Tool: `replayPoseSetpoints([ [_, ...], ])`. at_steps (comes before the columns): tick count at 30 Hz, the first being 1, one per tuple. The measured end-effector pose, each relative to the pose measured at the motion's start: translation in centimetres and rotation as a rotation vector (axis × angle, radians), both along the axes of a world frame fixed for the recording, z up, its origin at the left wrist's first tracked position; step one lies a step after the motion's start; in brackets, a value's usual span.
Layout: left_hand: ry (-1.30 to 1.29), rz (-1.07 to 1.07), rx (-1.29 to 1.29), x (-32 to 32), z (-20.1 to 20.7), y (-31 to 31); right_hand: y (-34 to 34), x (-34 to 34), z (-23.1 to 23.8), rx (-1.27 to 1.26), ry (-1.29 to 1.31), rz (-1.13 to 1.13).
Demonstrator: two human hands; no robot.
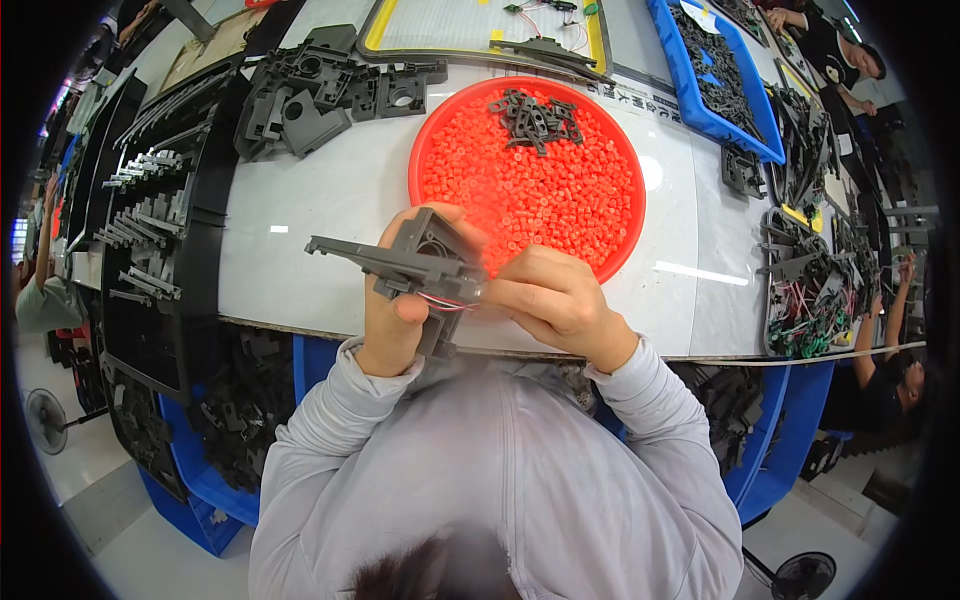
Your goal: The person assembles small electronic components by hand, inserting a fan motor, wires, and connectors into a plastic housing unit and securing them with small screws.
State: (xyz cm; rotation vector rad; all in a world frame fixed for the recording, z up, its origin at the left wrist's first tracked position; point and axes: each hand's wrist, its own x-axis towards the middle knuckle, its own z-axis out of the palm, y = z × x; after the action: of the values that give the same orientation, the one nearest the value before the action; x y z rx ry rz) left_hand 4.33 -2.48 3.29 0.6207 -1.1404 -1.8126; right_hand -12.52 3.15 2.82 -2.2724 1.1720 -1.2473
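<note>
Bright, cool white light filled the room fairly evenly. On the pale worktop (320, 200) it left a long streak of glare right of centre, a round bright spot beside the red basin (414, 165) and a small bright rectangle left of centre. Below the worktop's front edge, the blue bins (795, 430) sat in dimmer light. The red pellets (570, 200) looked strongly saturated, with a hazy patch near the left hand (393, 325). Hair (440, 572) at the bottom was soft. Fisheye distortion bent straight edges toward the rim, which darkened into a black border.
</note>
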Motion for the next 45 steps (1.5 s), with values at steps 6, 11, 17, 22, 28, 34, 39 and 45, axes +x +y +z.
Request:
replayPoseSetpoints([
  [6,0.006,-0.060,0.032,0.8,1.0,0.1,1.8,0.6,-0.6,0.466,-0.484,-0.051],
  [11,0.015,-0.045,-0.012,1.6,0.8,0.2,1.5,2.2,-0.7,0.554,-0.383,0.021],
  [17,-0.029,-0.065,0.011,2.7,-0.1,0.4,1.1,3.9,-1.2,0.520,-0.247,0.130],
  [22,0.043,-0.088,0.069,3.6,-1.5,0.7,1.2,3.8,-0.7,0.473,-0.159,0.117],
  [28,-0.158,-0.141,0.071,3.7,-1.6,0.9,2.2,4.0,-1.2,0.478,-0.123,0.084],
  [34,-0.112,-0.141,0.071,3.6,-1.3,2.0,3.5,4.1,-1.4,0.330,-0.064,0.050],
  [39,-0.125,-0.120,-0.011,3.3,-1.4,1.5,3.5,3.9,-1.5,0.556,-0.108,0.056],
  [45,-0.009,-0.115,0.120,3.6,-2.9,1.6,4.7,4.1,-2.8,0.415,-0.148,0.075],
])
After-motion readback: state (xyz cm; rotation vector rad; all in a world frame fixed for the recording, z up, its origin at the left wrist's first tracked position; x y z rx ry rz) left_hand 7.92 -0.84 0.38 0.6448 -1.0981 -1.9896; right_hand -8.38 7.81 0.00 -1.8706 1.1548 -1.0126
